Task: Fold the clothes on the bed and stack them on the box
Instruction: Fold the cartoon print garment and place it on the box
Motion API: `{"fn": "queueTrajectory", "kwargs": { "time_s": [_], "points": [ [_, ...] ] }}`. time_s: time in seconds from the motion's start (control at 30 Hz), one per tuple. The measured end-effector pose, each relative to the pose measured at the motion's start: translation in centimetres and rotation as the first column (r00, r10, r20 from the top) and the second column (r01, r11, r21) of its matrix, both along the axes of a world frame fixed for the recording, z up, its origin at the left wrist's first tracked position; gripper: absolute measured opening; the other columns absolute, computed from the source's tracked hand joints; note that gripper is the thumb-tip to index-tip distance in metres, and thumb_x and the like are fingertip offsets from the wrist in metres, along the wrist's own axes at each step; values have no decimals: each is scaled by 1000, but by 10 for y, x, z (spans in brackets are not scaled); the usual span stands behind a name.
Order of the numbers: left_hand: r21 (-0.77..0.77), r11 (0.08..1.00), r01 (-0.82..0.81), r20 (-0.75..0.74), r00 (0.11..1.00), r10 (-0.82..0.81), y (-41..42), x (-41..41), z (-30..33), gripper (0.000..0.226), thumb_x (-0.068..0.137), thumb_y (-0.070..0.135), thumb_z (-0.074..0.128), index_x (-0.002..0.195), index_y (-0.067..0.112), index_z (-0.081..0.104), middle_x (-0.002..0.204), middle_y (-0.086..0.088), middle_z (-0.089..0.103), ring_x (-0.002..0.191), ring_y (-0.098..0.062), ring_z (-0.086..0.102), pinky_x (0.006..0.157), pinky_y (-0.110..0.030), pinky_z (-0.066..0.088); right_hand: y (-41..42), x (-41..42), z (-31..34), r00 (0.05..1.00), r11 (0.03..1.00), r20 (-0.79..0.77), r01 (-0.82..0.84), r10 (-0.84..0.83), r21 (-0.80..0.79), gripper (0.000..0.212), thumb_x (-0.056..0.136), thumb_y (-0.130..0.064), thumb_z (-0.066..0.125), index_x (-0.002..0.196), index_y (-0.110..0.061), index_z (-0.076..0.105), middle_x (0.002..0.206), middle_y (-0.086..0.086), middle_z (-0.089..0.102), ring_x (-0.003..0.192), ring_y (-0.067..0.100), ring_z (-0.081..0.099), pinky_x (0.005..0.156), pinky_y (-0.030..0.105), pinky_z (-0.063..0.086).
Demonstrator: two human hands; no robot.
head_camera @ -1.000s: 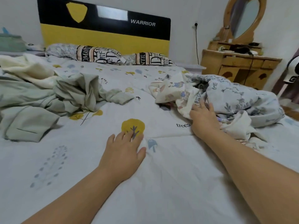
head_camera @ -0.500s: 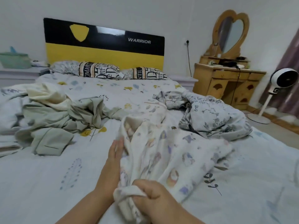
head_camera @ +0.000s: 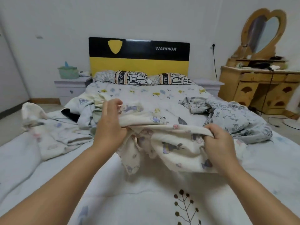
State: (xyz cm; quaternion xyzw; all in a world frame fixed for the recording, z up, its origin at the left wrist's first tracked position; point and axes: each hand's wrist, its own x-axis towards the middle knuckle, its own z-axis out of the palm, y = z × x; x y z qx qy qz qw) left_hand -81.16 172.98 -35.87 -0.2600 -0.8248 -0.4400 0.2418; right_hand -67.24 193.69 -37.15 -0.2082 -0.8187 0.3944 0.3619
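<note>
Head view: both hands (apparently bunched) hold printed garment [head_camera: 177,148].

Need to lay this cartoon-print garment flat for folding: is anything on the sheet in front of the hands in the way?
Nothing visible. Left hand and right hand grip the cream garment above bare bed sheet. The clothes pile lies left, the floral bundle right.

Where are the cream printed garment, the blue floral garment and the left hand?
cream printed garment [head_camera: 181,148], head view, on its hanging front panel.
blue floral garment [head_camera: 235,117], head view, on its crumpled middle.
left hand [head_camera: 110,125], head view, on its back.
</note>
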Motion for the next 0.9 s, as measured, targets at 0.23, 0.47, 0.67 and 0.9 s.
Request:
{"fn": "queueTrajectory", "kwargs": {
  "time_s": [0.23,0.47,0.67,0.9],
  "points": [
    [-202,975,92,167,984,-59,-39,2,51,20,90,2,44,99,18,52,92,-4,57,83,-24,50,59,-29,35,-8,11,40,986,929,91,97,-138,357,16,89,-5,47,82,-14,58,65,5,55,60,29,56,55,47,52],
    [-453,877,158,-190,945,-268,-66,44,1,46,72,5,51,111,27,41,105,-5,51,86,-26,54,65,-33,43,-26,42,-7,986,906,149,2,-72,423,13,82,-10,46,93,-12,53,78,1,51,70,24,45,54,33,27],
    [-690,169,704,695,709,-117,-91,62,-66,46,80,49,60,125,43,49,111,16,56,107,-5,53,91,-21,39,-33,81,-88,433,784,897,-588,93,202,34,86,-40,46,120,-35,46,121,-3,48,120,15,47,93,28,39],
    [-540,833,120,421,895,144,-51,18,-68,22,95,30,47,87,16,62,93,-4,65,84,-23,62,71,-33,48,-14,85,-53,550,876,701,-419,454,-238,14,80,-50,64,84,-36,66,93,-15,68,88,-3,60,84,13,38]
  ]
}}
